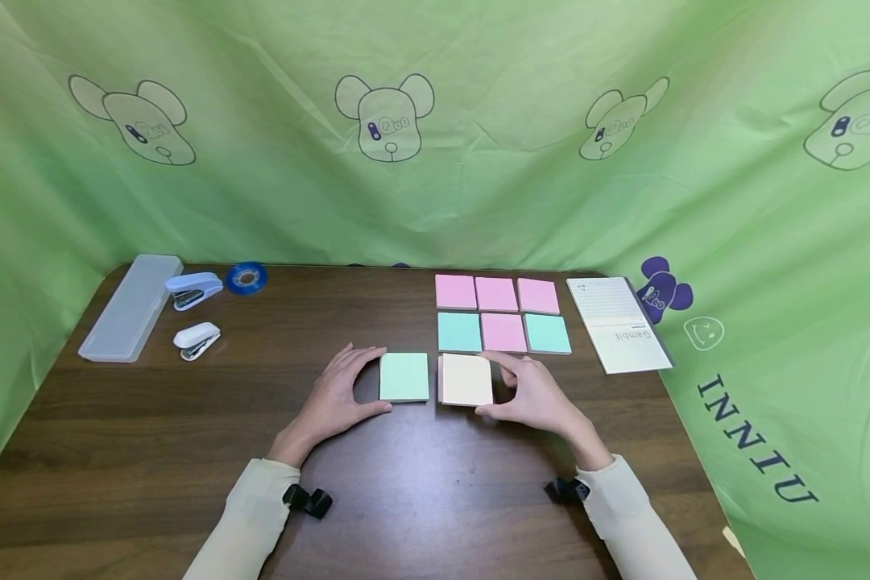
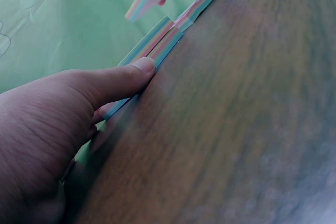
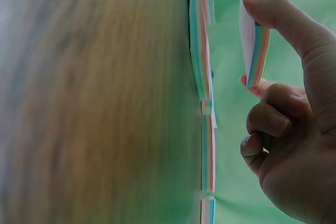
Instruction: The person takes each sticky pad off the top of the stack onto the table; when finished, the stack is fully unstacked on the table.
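My left hand (image 1: 341, 387) grips a green-topped stack of sticky note pads (image 1: 404, 376) lying on the table, thumb at its near edge and fingers at its far edge. In the left wrist view, the thumb (image 2: 128, 80) presses on the striped edges of two layered pads. My right hand (image 1: 532, 391) pinches a cream-topped sticky note pad (image 1: 467, 379) by its near and far edges. From the right wrist, this pad (image 3: 255, 51) shows raised above the table, its side layered in several colours, with the other fingers curled beneath the pinch.
Behind the hands lie two rows of pads, pink (image 1: 496, 294) and teal (image 1: 459, 332). A notebook (image 1: 619, 326) is at the right. On the left are a translucent case (image 1: 132, 310), a blue stapler (image 1: 193, 288), a white stapler (image 1: 197, 338) and blue tape (image 1: 246, 278). A green curtain (image 1: 478, 193) borders the table.
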